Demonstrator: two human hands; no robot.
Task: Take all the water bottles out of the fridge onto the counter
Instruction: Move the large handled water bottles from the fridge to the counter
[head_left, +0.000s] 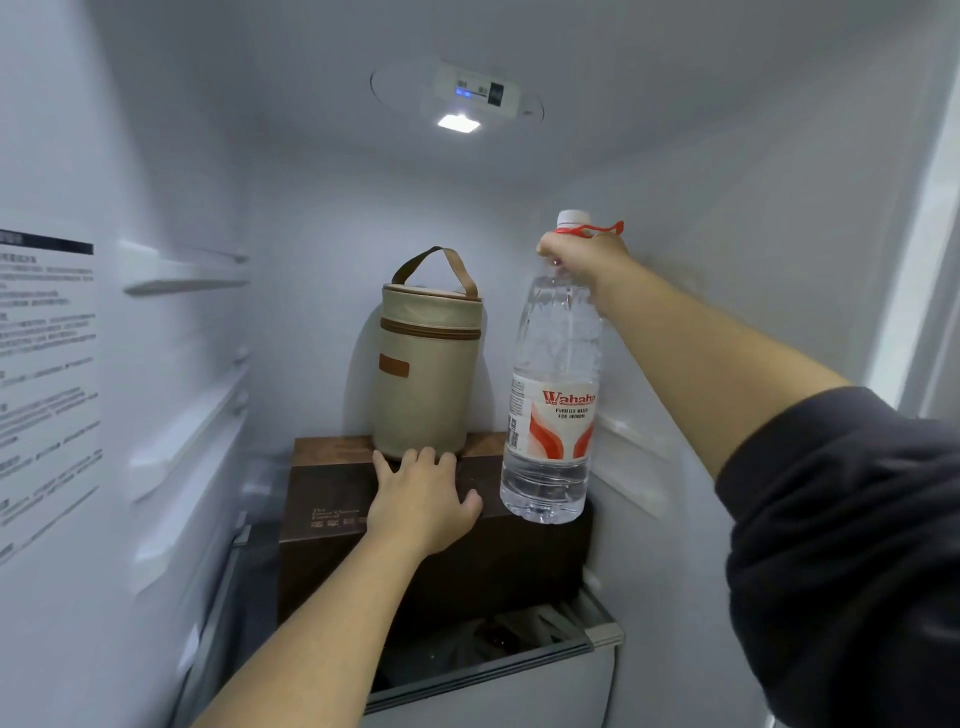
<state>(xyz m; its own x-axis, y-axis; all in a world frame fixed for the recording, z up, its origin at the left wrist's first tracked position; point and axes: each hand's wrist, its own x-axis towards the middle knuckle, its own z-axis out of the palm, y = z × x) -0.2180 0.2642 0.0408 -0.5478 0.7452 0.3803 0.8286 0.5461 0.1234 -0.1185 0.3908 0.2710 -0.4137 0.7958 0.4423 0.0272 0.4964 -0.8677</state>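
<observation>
Head view, right hand gripping bottle neck

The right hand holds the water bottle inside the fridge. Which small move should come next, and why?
Probably draw the Wahaha water bottle straight back out toward the person: the right hand grips its neck, and it hangs lifted near the brown box, on which the left hand rests.

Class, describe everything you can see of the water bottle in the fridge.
The water bottle is tall, clear plastic, holding water, with a white cap, a red neck strap and a white-and-red label reading Wahaha. It hangs upright at the right end of the brown box, held by the right hand gripping its neck.
</observation>
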